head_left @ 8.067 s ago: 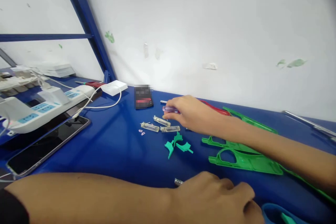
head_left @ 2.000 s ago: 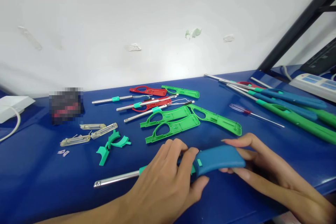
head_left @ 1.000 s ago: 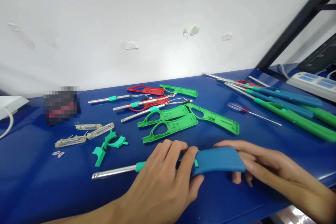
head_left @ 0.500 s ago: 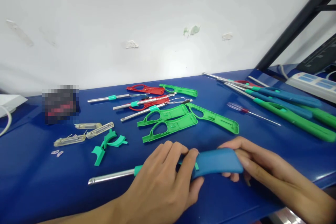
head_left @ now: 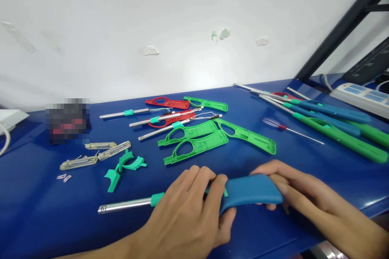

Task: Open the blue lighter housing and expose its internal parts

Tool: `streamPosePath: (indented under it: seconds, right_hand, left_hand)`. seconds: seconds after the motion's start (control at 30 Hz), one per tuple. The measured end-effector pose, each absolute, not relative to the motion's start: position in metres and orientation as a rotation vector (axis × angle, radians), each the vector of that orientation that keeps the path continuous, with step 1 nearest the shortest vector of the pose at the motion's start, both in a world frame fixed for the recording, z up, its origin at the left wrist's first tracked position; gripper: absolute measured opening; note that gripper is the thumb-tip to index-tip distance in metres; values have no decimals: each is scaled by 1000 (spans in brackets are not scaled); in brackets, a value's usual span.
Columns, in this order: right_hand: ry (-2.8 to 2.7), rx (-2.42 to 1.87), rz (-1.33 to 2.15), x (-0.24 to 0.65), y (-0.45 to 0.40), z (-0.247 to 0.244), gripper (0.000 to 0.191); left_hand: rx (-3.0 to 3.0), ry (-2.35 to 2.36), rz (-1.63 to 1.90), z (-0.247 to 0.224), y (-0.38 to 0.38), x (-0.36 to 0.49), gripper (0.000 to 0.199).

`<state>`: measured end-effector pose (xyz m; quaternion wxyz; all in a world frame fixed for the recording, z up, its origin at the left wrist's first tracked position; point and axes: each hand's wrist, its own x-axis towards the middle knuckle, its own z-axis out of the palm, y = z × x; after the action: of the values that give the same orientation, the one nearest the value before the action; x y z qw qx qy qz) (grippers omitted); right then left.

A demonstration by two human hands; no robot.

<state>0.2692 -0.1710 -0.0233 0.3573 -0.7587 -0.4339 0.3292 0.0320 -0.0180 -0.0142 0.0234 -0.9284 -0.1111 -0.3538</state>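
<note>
A blue long-nosed gas lighter [head_left: 253, 189] lies across both my hands near the front of the table, its metal tube pointing left. My left hand [head_left: 190, 204] wraps over its middle, around the trigger loop, and covers most of that part. The fingers of my right hand [head_left: 287, 190] close on the rounded end of the blue handle. Beyond my hands lie green handle shells [head_left: 209, 143], open side up. Left of my left hand are loose teal triggers [head_left: 113, 178] and clear fuel tanks [head_left: 79, 162].
Metal tubes with wires [head_left: 164, 129] and red handle shells [head_left: 170, 103] lie farther back. A screwdriver [head_left: 282, 127] and a pile of whole lighters [head_left: 340, 135] are on the right, near a white power strip [head_left: 361, 97]. A pixelated dark object [head_left: 67, 121] stands at left.
The blue lighter has turned slightly in my hands, showing more of its broad handle side. My grips stay much the same, and the view has shifted a little.
</note>
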Motion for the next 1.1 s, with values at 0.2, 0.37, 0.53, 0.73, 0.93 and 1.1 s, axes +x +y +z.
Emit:
streamPosePath:
  seconds: [0.2,0.37,0.53,0.73,0.93,1.1]
  right_hand:
    - [-1057,-1866,980,269,-174,-17,47]
    - [-1102,-1862,948,266,-174,-14,48]
    - [-1156,-1803,1008,266,-173,-13,41]
    - [-1207,-1835,984,269,-174,-16,35]
    - [-1206,-1910,879,266,-174,-16,34]
    - [-1233,-1905,835,264,-168,-10,34]
  left_hand:
    - [-2884,-304,-1086,-13,-17,32,27]
    - [-2926,-295,-1028,-8,-16,29,26]
    - [-2954,-279,-968,-4,-16,25,29]
    - [-2948,-291,-1001,-4,-16,24,27]
    - [-2973,-279,-1019,-2,-17,25,26]
    - [-2985,-292,-979,1,-20,22,28]
